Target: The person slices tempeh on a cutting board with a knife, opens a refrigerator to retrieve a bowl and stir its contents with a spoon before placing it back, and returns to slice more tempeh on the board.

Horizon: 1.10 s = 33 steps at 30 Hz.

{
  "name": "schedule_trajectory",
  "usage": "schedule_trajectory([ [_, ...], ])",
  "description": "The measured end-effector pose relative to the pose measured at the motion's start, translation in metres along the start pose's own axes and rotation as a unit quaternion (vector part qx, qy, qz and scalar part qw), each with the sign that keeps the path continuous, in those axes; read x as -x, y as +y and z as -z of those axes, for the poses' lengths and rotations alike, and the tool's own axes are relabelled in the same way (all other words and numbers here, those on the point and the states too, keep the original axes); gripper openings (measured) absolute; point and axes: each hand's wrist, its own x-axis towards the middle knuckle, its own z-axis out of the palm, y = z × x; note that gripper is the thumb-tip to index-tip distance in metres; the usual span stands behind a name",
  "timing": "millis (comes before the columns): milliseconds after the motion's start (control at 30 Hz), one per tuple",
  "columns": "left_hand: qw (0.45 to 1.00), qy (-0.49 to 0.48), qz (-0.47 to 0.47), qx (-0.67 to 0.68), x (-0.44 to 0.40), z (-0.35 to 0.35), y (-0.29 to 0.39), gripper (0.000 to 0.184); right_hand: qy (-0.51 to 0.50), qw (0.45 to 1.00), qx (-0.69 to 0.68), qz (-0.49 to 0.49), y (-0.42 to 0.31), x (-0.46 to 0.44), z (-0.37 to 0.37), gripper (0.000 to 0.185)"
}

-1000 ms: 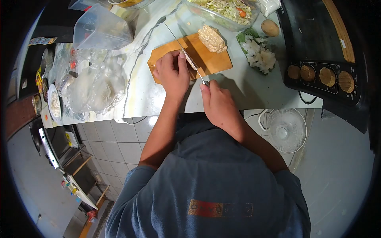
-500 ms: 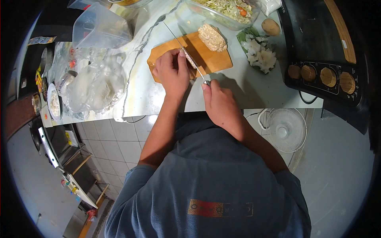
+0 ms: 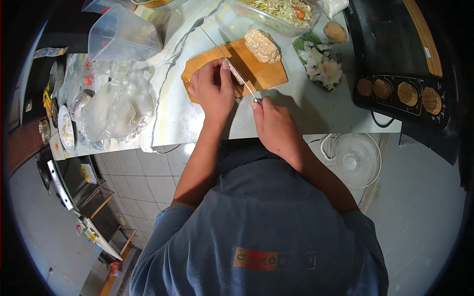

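On the board [image 3: 269,74], pale food slice [image 3: 236,74] held at fingertips of left hand [image 3: 215,91], right hand [image 3: 277,123] gripping knife [image 3: 213,41]

Changes, slight throughout.
Item: kitchen knife [image 3: 216,43]; blade angled a little more crosswise over the wooden cutting board [image 3: 265,75] than in the first earlier picture.
Item: right hand [image 3: 279,123], with the knife handle; shifted slightly rightward relative to the board.
Item: head view; framing marginally altered, the marble-patterned worktop [image 3: 185,54], board, potato [image 3: 335,32] and fan [image 3: 353,163] now appearing a touch higher.
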Motion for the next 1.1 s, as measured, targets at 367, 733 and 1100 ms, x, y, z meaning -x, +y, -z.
schedule_trajectory([
  [367, 1.0, -0.004, 0.01, 0.02, 0.0, -0.001, -0.003, 0.017, 0.014, 1.0, 0.004, 0.009, 0.004, -0.001, -0.002, 0.038],
  [733, 1.0, 0.015, -0.003, 0.007, 0.001, -0.001, -0.002, 0.017, -0.002, 1.0, 0.009, -0.002, 0.002, -0.003, -0.001, 0.037],
  [1100, 1.0, 0.022, -0.008, 0.009, 0.002, -0.001, -0.004, 0.017, 0.009, 1.0, -0.003, -0.001, 0.0, -0.004, -0.003, 0.038],
])
